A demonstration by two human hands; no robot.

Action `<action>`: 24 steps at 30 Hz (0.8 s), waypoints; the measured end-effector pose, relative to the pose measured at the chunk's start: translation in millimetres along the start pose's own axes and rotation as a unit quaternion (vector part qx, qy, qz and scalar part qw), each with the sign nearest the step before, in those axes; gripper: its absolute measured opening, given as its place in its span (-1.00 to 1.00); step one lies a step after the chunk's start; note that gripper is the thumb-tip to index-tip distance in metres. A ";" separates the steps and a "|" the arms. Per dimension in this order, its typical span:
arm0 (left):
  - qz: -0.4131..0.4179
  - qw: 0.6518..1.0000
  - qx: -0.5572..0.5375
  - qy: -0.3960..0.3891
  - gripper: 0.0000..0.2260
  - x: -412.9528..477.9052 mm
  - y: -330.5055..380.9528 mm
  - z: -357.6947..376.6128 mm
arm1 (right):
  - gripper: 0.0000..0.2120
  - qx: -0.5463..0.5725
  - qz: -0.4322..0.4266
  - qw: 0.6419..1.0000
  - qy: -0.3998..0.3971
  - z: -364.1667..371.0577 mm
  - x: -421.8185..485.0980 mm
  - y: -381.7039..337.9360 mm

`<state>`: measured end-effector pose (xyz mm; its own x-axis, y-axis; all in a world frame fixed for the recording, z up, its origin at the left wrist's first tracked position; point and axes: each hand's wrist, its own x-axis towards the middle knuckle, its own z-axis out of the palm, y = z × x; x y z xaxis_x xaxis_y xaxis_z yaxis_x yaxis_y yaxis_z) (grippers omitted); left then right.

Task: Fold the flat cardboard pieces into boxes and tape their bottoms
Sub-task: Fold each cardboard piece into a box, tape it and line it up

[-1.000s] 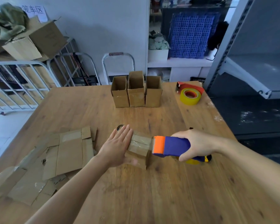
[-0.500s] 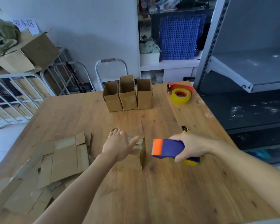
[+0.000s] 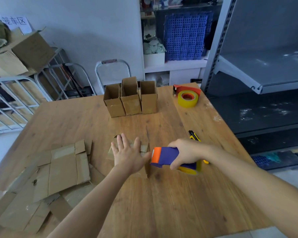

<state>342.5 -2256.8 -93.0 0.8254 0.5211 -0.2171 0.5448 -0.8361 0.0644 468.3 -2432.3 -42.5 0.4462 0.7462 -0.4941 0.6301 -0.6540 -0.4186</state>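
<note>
The wooden surface [image 3: 162, 203] fills most of the middle and bottom of the frame. On its lower left is a messy pile of flat cardboard pieces [image 3: 62, 170], some lying on top of others. At the upper middle, near the far edge, three folded boxes [image 3: 130, 102] stand up in a row. They touch side by side, and their open tops face up.

My left hand [image 3: 127, 156] is in the middle of the frame. It is flat, with the fingers straight and spread out, and it presses down on a small box [image 3: 144, 148] that lies on the surface. My hand hides most of this box, so I cannot tell its shape well.

My right hand [image 3: 187, 152] is just to the right of it. Its fingers are curled round a purple tape gun [image 3: 165, 154] and grip it tight. The orange front of the tape gun is just beside my left thumb and the right edge of the small box.

In the upper right a red tape holder [image 3: 187, 98] with a yellow roll sits on the surface, well apart from my hands. A yellow and black knife [image 3: 193, 135] lies just behind my right hand, partly hidden by it.
</note>
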 end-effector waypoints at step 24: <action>-0.013 1.000 -0.013 -0.021 -0.30 -0.7 4.7 -5.6 | -0.62 0.038 0.034 0.999 -0.002 2.5 -6.3 -14.5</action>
<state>345.3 -2260.2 -87.0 0.8046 0.5336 -0.2605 0.5695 -0.8177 0.0840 454.8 -2427.8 -35.3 0.4837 0.6990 -0.5267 0.5475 -0.7112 -0.4409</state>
